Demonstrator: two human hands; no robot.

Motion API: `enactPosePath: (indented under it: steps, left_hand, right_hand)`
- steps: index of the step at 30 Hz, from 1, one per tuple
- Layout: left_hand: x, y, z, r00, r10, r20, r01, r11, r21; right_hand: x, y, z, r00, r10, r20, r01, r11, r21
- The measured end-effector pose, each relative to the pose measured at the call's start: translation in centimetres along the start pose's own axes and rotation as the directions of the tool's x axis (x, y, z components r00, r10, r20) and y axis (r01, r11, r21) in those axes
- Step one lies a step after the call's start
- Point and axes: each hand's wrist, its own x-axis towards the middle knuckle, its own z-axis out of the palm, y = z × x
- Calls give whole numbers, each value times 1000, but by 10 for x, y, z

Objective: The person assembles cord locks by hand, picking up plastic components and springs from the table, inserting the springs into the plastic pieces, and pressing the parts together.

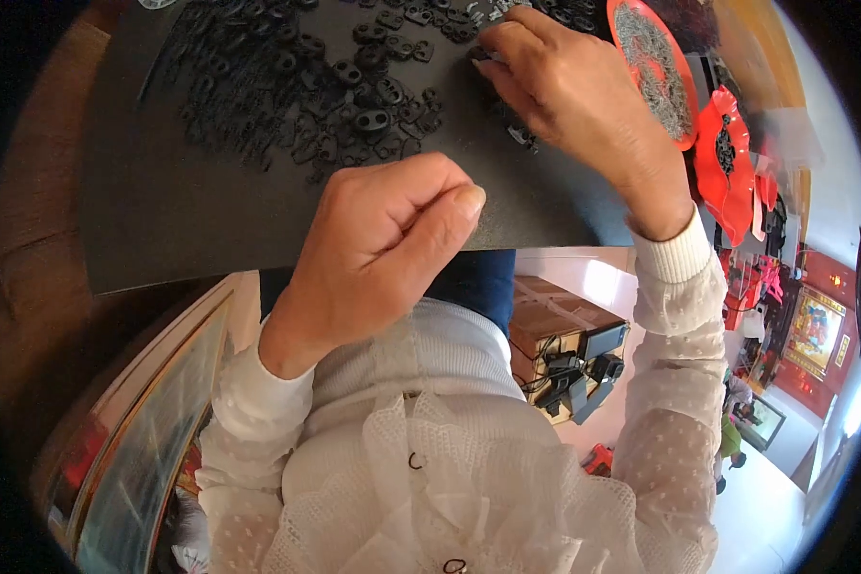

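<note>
My left hand (378,253) is closed above the table's near edge, thumb pressed against the bent index finger. Whatever it may hold is hidden inside the fist. Farther right, my right hand (579,91) reaches over the table with its fingers bent and drawn together among small parts; what lies between the fingertips cannot be made out. Many small black plastic pieces, some with two round holes (371,121), lie in a loose heap left of it. Close to its fingertips is a little group of pale clear pieces (496,11). Under the palm sits another small dark piece (521,136).
The dark tabletop (191,230) carries the heap. At its right stand a red-rimmed plate (684,86) of fine silvery bits and a red wavy-edged dish (737,206) with black pieces. Below are a cardboard box (555,311) with black devices and a glass-paned frame (153,450).
</note>
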Motion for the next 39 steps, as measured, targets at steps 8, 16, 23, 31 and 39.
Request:
enactPosePath:
  steps: [8,16,23,31,39]
  left_hand:
    - [1,0,0,999,-47,-3,47,996,-70]
    - [2,-3,9,979,-91,-184,41,964,-263]
    - [1,-5,11,968,-133,-213,64,951,-302]
    - [-1,-8,14,985,-36,-169,-5,973,-231]
    - [-1,-1,9,988,-92,-122,77,990,-120]
  right_hand:
    - [2,9,28,998,10,-69,-16,996,-85]
    - [-18,-36,12,949,85,-303,46,915,400]
    - [-32,-64,19,932,78,-354,71,918,389]
    - [-40,-57,26,932,238,-273,-6,764,645]
    - [-47,-19,16,944,220,-248,-46,828,558]
